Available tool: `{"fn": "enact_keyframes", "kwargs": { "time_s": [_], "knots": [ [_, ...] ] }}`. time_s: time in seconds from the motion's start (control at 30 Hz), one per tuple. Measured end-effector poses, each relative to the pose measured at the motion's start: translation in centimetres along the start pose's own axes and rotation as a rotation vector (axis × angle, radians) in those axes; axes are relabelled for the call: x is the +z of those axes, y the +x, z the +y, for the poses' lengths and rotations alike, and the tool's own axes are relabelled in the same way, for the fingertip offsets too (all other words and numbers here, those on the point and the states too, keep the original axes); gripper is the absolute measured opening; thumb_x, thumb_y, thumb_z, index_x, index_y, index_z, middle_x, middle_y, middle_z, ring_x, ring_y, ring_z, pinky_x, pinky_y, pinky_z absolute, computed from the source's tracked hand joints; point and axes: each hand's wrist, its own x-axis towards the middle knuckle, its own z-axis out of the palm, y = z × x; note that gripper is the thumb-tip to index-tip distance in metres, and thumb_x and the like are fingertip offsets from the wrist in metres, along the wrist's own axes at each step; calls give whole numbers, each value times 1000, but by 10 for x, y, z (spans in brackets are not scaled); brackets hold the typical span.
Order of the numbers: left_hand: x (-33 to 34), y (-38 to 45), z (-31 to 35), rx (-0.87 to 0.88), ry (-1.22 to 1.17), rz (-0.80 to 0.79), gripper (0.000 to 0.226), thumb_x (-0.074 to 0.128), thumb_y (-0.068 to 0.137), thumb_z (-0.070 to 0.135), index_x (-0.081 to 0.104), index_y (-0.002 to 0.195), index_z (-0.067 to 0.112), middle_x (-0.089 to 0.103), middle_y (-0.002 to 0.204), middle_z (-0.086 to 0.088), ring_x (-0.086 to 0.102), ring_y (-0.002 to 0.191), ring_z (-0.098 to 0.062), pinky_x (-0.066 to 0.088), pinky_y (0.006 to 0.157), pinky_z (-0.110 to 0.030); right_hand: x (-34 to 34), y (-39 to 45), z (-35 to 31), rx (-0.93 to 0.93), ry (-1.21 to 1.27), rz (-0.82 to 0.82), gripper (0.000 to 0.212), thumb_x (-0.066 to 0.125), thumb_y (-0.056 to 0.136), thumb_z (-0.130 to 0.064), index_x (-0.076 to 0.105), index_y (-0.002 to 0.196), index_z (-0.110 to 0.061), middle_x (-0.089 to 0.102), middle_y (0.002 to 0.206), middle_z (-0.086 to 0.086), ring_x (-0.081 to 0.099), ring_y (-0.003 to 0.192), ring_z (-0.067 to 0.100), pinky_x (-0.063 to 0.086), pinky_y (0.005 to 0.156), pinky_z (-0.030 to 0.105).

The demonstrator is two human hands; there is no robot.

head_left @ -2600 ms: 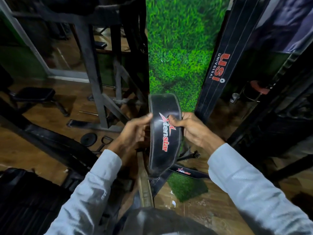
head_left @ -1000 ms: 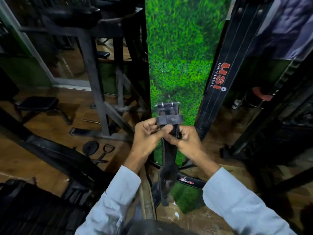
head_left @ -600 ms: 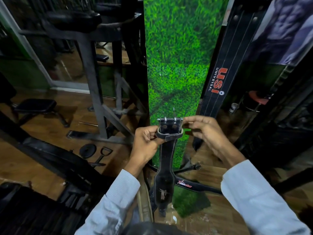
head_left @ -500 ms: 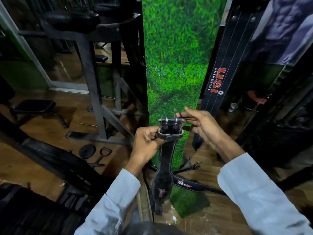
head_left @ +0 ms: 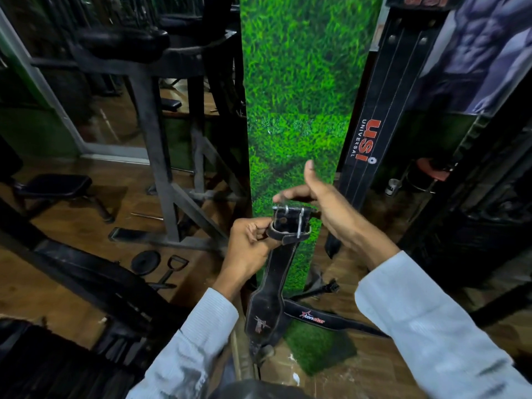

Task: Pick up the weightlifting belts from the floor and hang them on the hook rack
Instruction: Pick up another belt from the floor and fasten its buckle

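A black leather weightlifting belt (head_left: pixel 273 286) hangs straight down from my left hand (head_left: pixel 250 249), which grips it just below the metal buckle (head_left: pixel 291 218). My right hand (head_left: pixel 325 203) is beside the buckle on its right, fingers touching the buckle's top edge, thumb raised. A second black belt with a red star logo (head_left: pixel 319 319) lies on the floor below. A long black USI belt (head_left: pixel 371 122) hangs on the right from above. The hook rack itself is out of view at the top.
A green grass-print panel (head_left: pixel 296 82) stands straight ahead. A dark metal gym machine frame (head_left: pixel 155 156) fills the left, with a bench (head_left: pixel 54 185), a small weight plate (head_left: pixel 145 262) and a cable handle (head_left: pixel 172 267) on the wooden floor. More dark equipment stands at the right.
The belt was turned from its wide face to hang lengthwise by the buckle end. My right hand let go of the strap and shifted right and up to the buckle.
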Motion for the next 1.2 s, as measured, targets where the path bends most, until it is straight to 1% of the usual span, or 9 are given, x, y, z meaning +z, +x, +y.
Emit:
{"fn": "enact_keyframes", "kwargs": {
  "time_s": [0.13, 0.2, 0.33, 0.47, 0.57, 0.7, 0.87, 1.03, 1.2],
  "knots": [
    [-7, 1, -2, -30, -3, 6, 23, 81, 73, 0, 84, 86, 18, 80, 90, 4, 70, 88, -13, 54, 81, -38, -8, -9, -8, -150, 549, 51, 80, 19, 108, -58, 78, 88, -7, 73, 127, 16, 64, 130, 24, 42, 114, 49],
    [-10, 2, -2, -10, 5, 12, 18, 82, 73, 1, 83, 85, 14, 80, 90, 0, 70, 88, -16, 54, 79, -39, -15, -2, -6, -64, 297, 151, 68, 33, 106, -59, 80, 97, -11, 76, 123, 8, 70, 119, 21, 45, 114, 49],
    [-8, 7, 1, 25, 0, 13, 10, 83, 73, 3, 81, 79, 11, 79, 84, 0, 69, 82, -13, 54, 72, -32, -19, 7, 4, 261, -141, -74, 77, 67, 76, -81, 77, 108, -13, 73, 130, 8, 68, 119, 26, 48, 110, 49],
    [-5, 14, 0, 8, 0, -7, 17, 81, 74, -6, 82, 83, 9, 79, 87, 3, 69, 86, -10, 56, 76, -28, -24, 11, -4, -105, 58, 162, 16, 76, 93, -28, 81, 88, -13, 81, 88, -1, 70, 80, 5, 51, 75, 18],
    [-3, 23, 6, -25, 9, -11, 31, 80, 70, -4, 83, 90, 19, 82, 94, 3, 72, 89, -6, 57, 82, -23, -21, 18, -10, -383, -14, 354, 10, 77, 92, -20, 81, 85, -24, 78, 81, -3, 66, 76, 9, 50, 71, 26],
    [-15, 57, 45, 46, -138, -14, 70, 78, 64, -5, 63, 133, -4, 69, 131, -19, 68, 113, -17, 55, 95, -29, -29, 31, -15, -406, 68, 442, 13, 78, 89, -26, 80, 77, -28, 79, 77, -7, 65, 77, 12, 52, 81, 38],
    [14, 116, 102, 247, 78, 138, 18, 79, 86, 4, 79, 98, 18, 78, 74, 13, 70, 71, -2, 58, 71, -19, -47, 39, -38, -444, 94, 509, 13, 76, 93, -16, 80, 82, -23, 75, 69, -12, 61, 68, 5, 48, 68, 21],
    [34, 167, 138, 349, 129, 161, 7, 80, 83, 20, 82, 88, 25, 78, 73, 4, 74, 70, -18, 65, 74, -54, -86, 45, -74, -492, 99, 554, 9, 77, 93, -21, 79, 100, -16, 78, 87, 2, 66, 73, 2, 51, 57, 20],
    [57, 223, 197, 499, 243, 116, 9, 82, 81, 23, 81, 84, 31, 77, 71, 13, 78, 73, -19, 66, 75, -52, -139, 58, -119, -741, -117, 755, 17, 80, 89, -11, 78, 106, -17, 78, 91, 8, 70, 77, 10, 56, 66, 22]
  ]
}}
